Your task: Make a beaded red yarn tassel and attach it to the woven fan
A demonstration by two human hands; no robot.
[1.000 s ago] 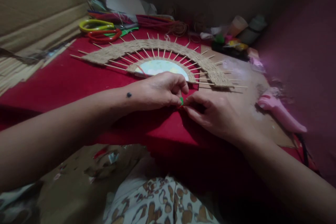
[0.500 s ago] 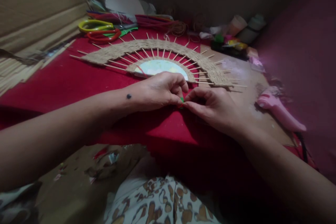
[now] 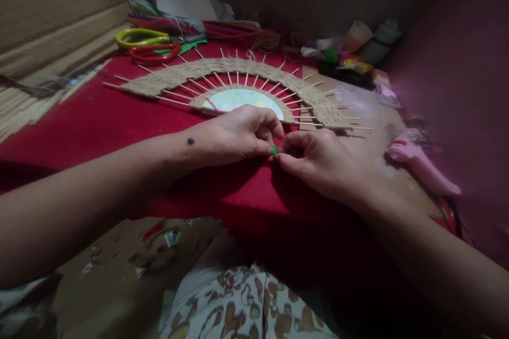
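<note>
Between the fingertips of both hands is a tiny green piece with a bit of red at its lower edge; its material is too small to make out. My left hand pinches it from the left, thumb and index finger closed. From the right, my right hand closes thumb and index finger at its edge. Just beyond the hands lies a fan-shaped piece of woven twine on thin sticks, with a pale blue half-round centre. My left hand covers part of that centre's lower edge.
Scissors with yellow and red handles lie at the back left on the red cloth. A pink glue gun rests on a brown board at right. Small packets and a cup stand behind.
The fingers have shifted slightly around the small piece, and more of its green shows now. Both hands stay together in nearly the same place.
</note>
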